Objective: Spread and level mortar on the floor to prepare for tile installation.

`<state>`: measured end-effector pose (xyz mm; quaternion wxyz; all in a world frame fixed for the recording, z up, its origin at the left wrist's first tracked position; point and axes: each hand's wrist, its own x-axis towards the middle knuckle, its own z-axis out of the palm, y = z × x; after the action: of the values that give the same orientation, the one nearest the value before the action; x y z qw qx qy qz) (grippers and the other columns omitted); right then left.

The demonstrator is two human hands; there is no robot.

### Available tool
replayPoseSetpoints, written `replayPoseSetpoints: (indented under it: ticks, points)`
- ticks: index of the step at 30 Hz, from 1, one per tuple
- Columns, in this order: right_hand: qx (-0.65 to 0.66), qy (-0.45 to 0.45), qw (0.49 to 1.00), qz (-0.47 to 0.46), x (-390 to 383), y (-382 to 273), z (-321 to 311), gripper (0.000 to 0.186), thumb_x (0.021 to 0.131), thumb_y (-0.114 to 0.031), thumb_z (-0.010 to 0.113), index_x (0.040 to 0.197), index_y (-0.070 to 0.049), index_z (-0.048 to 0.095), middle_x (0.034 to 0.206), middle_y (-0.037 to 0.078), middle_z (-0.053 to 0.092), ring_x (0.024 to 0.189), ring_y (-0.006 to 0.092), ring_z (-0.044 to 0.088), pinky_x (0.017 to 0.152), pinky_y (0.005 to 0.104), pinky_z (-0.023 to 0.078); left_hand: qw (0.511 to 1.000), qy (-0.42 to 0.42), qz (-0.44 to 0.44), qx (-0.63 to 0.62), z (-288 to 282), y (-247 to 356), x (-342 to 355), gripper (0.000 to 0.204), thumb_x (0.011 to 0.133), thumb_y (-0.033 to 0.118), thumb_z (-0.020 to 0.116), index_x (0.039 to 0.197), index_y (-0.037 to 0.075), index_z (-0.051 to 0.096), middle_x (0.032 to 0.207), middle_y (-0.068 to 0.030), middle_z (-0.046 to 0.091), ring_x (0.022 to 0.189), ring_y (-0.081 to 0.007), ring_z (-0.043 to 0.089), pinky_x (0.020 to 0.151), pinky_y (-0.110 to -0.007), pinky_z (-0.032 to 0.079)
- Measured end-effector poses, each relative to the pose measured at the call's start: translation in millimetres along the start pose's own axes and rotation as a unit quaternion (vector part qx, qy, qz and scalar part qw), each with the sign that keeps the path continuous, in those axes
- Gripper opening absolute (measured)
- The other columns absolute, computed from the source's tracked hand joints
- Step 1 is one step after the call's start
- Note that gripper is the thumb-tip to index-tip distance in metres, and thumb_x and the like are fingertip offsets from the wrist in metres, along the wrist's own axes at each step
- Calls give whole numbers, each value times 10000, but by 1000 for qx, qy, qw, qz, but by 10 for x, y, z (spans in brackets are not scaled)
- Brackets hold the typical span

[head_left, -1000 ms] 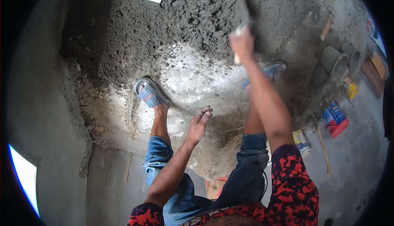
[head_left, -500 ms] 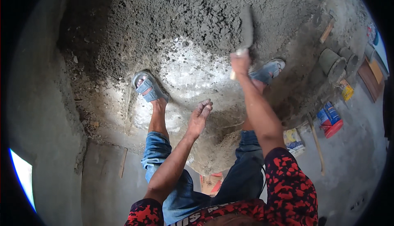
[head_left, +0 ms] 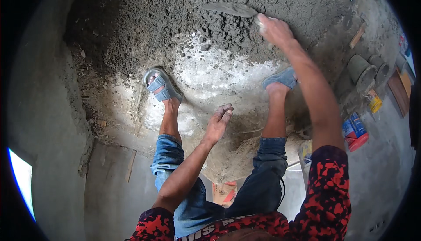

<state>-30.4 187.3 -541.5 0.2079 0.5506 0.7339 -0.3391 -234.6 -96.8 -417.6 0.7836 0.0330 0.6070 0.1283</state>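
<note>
My right hand is closed round the handle of a trowel, whose long grey blade points left over the mortar. Damp, crumbly mortar lies spread across the far part of the floor, under and around the blade. Nearer to me, a pale, dusty patch of floor shows between my sandalled feet. My left hand hangs above the floor between my legs, its fingers curled together at the tips. Whether anything small is pinched in them I cannot make out.
A rough plastered wall rises on the left. To the right stand grey buckets, a blue and red container and brown boards. A wood strip lies at lower left. Behind my legs is a brown sack.
My right hand has moved away from me and to the right with the trowel. The blade has swung from pointing away to pointing left. My left hand has barely shifted.
</note>
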Motion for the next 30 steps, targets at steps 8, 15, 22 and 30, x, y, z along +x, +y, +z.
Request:
replayPoseSetpoints:
  ticks: [8,15,22,30]
  points:
    - [-139,-72,987,-42,-779,685,-10,269,822,-123,488,1091,-109,486,909,190,629,871,381,607,743,483,478,1000,9,10,10,-27,121,37,440,953,288,462,1307,29,418,1264,-133,516,1140,-214,500,940,-313,382]
    - [491,141,854,103,-598,-991,802,293,876,-263,589,986,-2,513,756,100,596,655,191,595,575,334,486,999,14,-2,52,21,-46,101,461,950,295,464,1307,7,415,1254,-140,518,1128,-228,506,960,-335,376]
    - [580,29,729,363,-1040,-818,1048,449,901,-395,464,1104,3,505,928,193,636,845,325,646,729,414,530,991,35,-16,127,-220,87,-15,451,941,299,479,1288,13,441,1226,-125,538,1094,-223,525,942,-341,394]
    - [628,170,626,430,-1839,123,1483,293,908,-361,507,994,-83,546,699,52,539,476,135,504,393,289,430,978,42,15,204,-404,-9,77,427,936,292,484,1271,27,471,1172,-103,576,1030,-184,559,881,-308,423]
